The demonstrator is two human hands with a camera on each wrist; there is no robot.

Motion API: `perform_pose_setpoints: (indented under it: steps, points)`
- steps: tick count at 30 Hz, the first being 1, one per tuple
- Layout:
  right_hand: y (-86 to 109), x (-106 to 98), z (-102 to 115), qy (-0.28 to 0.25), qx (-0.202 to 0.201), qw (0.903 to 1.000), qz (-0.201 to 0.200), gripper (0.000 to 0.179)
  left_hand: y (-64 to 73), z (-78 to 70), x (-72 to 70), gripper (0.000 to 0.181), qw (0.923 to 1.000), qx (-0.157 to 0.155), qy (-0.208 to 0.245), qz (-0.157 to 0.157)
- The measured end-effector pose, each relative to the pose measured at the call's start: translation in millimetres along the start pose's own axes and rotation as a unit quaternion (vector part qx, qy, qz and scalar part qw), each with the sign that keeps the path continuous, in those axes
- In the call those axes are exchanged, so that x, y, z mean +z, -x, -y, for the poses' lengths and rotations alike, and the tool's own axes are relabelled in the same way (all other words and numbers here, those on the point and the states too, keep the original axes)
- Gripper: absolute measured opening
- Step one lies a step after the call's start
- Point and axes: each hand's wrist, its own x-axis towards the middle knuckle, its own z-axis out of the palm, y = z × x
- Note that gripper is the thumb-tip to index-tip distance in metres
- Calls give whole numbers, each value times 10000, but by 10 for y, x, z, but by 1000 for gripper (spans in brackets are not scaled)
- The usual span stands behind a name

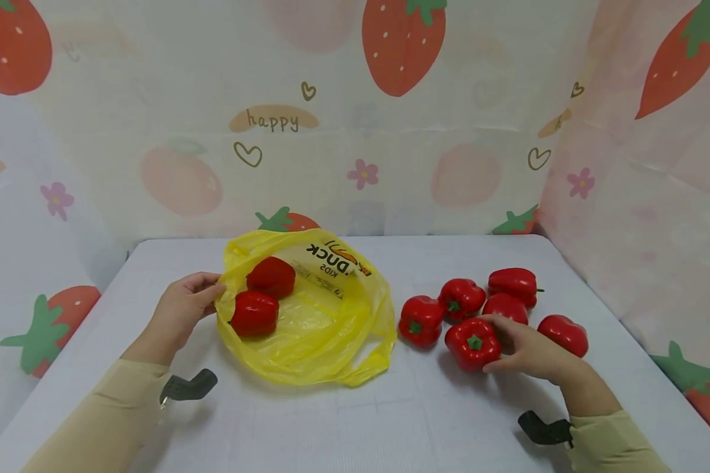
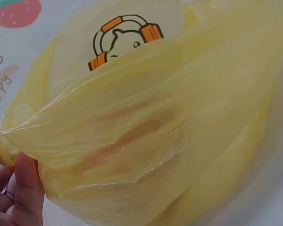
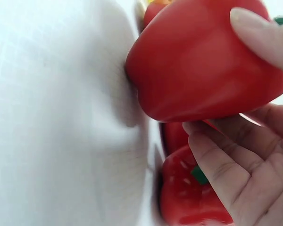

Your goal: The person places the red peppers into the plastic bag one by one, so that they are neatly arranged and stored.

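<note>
A yellow plastic bag lies with its mouth spread, printed lettering on its inner wall. Two red bell peppers sit inside it at the left. My left hand pinches the bag's left rim; the left wrist view shows thumb and fingers on the gathered film. On the right, my right hand grips a red bell pepper with a green stem, thumb on one side and fingers on the other. In the right wrist view this pepper hides part of the others behind it.
Several more red bell peppers are grouped around the right hand, one farther right beside the wrist. All rest on a white-covered table. A strawberry-printed backdrop stands along the back and sides.
</note>
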Motion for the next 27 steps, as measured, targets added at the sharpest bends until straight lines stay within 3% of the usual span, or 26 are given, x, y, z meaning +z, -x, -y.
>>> perform_pose_setpoints:
  steps: [5, 13, 27]
  points:
    - [-19, 27, -8, -86, -134, 9998, 90, 81, -6, 12, 3, 48, 10000, 17, 13, 15]
    - [-66, 91, 11, -290, -237, 9992, 162, 84, -11, 15, 5, 46, 10000, 11, 14, 10]
    - [-165, 176, -11, -184, -857, 9953, 403, 75, -22, 13, 7, 47, 10000, -45, 7, 44]
